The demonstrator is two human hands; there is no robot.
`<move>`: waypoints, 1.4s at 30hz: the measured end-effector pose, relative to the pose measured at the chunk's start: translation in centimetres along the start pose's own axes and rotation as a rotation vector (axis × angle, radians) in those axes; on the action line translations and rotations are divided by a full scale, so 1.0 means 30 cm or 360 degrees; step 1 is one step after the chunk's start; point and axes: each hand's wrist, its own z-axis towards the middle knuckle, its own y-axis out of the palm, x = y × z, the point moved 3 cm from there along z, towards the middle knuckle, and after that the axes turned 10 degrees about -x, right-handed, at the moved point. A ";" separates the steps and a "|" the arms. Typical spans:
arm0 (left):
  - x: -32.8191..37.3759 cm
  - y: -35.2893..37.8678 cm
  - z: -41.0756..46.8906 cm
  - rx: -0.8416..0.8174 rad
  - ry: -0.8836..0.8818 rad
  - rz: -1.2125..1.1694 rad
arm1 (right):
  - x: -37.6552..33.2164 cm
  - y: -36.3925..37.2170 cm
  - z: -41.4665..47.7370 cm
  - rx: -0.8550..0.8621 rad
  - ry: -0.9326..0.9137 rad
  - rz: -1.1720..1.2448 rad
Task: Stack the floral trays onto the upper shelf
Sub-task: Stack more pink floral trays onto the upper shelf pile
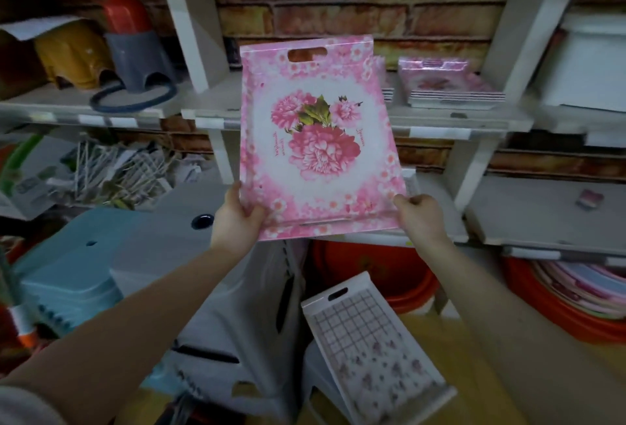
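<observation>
I hold a pink floral tray [315, 140] upright in front of the shelves, its printed face toward me and its far handle slot at the top. My left hand [235, 218] grips its lower left corner. My right hand [421, 216] grips its lower right corner. Behind the tray, the upper shelf [338, 116] carries a stack of pink floral trays [450, 86] lying flat to the right; another stack [386, 81] is mostly hidden by the tray I hold.
A white tray with a grid and small flowers [372, 346] leans on stools below. Blue and grey plastic stools [84, 262] stand at the left. Orange basins [382, 269] sit under the lower shelf. White uprights [189, 18] frame the shelf bay against a brick wall.
</observation>
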 end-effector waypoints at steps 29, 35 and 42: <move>0.307 0.193 0.119 -0.0077 0.0220 0.0143 | 0.046 -0.296 0.137 0.0068 -0.0012 0.0169; 0.327 0.206 0.272 -0.0103 0.0305 0.0094 | 0.015 -0.277 0.272 0.0162 -0.0001 0.0207; 0.363 0.201 0.517 -0.0124 0.0346 0.0026 | -0.070 -0.234 0.449 0.0244 -0.0051 0.0276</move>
